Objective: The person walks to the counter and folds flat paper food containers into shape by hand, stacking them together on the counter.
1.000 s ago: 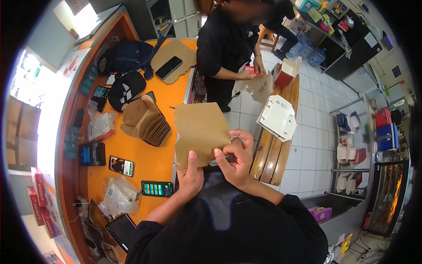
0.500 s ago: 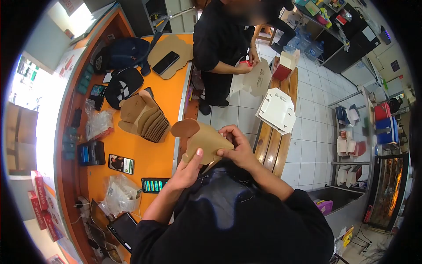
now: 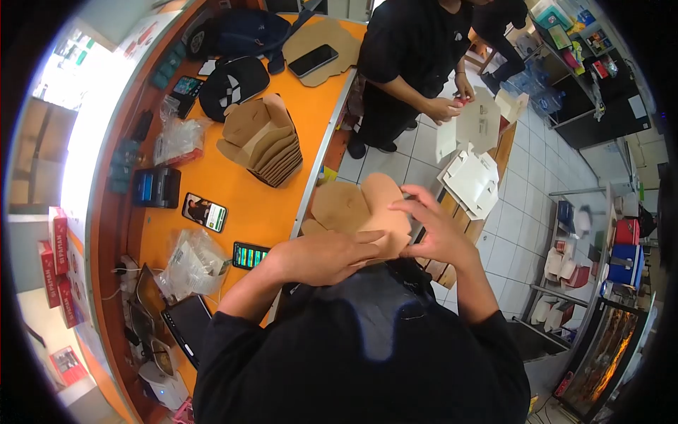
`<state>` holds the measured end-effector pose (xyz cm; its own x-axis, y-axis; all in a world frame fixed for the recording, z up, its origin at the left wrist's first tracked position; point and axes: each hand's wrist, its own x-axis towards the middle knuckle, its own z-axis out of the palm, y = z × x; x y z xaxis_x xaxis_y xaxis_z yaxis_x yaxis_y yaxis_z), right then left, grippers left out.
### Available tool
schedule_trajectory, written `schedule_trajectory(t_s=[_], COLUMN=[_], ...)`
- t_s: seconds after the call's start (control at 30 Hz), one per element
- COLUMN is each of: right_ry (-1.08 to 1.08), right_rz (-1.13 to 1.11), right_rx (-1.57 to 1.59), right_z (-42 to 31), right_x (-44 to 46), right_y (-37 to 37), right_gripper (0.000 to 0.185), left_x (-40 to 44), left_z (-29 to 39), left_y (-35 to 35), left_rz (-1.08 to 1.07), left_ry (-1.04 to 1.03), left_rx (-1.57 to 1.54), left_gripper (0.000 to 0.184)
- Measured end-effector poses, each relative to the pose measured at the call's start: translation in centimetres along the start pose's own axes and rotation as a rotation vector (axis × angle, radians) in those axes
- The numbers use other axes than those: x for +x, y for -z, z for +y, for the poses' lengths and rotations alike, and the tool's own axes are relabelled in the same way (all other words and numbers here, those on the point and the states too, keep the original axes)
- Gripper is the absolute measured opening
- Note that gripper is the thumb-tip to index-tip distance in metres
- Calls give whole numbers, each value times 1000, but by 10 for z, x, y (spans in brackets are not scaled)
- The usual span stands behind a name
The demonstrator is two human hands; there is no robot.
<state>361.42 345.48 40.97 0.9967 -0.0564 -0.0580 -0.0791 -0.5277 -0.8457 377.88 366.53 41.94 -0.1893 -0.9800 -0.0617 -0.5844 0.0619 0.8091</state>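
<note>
One brown box (image 3: 342, 206), partly folded, is held in front of the wearer's body, near the edge of the orange table (image 3: 248, 206). Its tall flap (image 3: 383, 198) points away from the wearer, that flap's long axis running the same way; the long axis of the body cannot be told. Left hand (image 3: 321, 258): fingers together, laid across the near side; thumb hidden, so clamping cannot be told. Right hand (image 3: 441, 230): fingers and thumb apart, curved against the right side. On the table: one nested stack of brown boxes (image 3: 275, 152), open side up; four phones (image 3: 205, 212), one of them on a cardboard sheet (image 3: 332, 37); one cap (image 3: 247, 79). One nearby person (image 3: 395, 63) holds one pale sheet (image 3: 474, 124)
</note>
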Motion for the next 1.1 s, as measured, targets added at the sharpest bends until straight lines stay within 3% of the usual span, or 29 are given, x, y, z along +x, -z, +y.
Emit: schedule_trajectory(t_s=[0.07,0.1,0.23,0.47,0.5,0.7,0.8,0.9,1.0,1.03,1.1], right_ry=[-90,4,55,230,264,379,429,483,545,569,388], right_rz=[-52,-2,38,90,75,-70,-84,-20,76,97,212], right_rx=[-139,-200,-265,-244,-252,-491,-552,-494,-417,-383,-31], right_z=[-1,-1,8,29,33,19,0,1,10,14,26], right_x=[-12,-16,-23,-7,-4,15,25,26,25,23,22], right_y=[0,-7,-33,-36,-34,-29,-28,-20,-26,-31,-48], right_gripper=[56,37,34,23,20,13,16,16,18,21,29], left_x=[-6,-9,-15,-21,-21,-10,9,13,7,2,-1], left_z=[2,3,8,9,9,36,30,18,9,9,6], left_y=[-7,-11,-21,-19,-14,25,19,8,-3,-6,-6], left_rz=[-21,-43,56,13,-41,317,125,163,421,413,408], left_ry=[68,102,129,225,277,328,371,407,258,338,518], left_rx=[12,34,73,53,45,83,364,218,-75,-135,-259], left_gripper=[20,20,19,13,26,67,67,62,47,43,34])
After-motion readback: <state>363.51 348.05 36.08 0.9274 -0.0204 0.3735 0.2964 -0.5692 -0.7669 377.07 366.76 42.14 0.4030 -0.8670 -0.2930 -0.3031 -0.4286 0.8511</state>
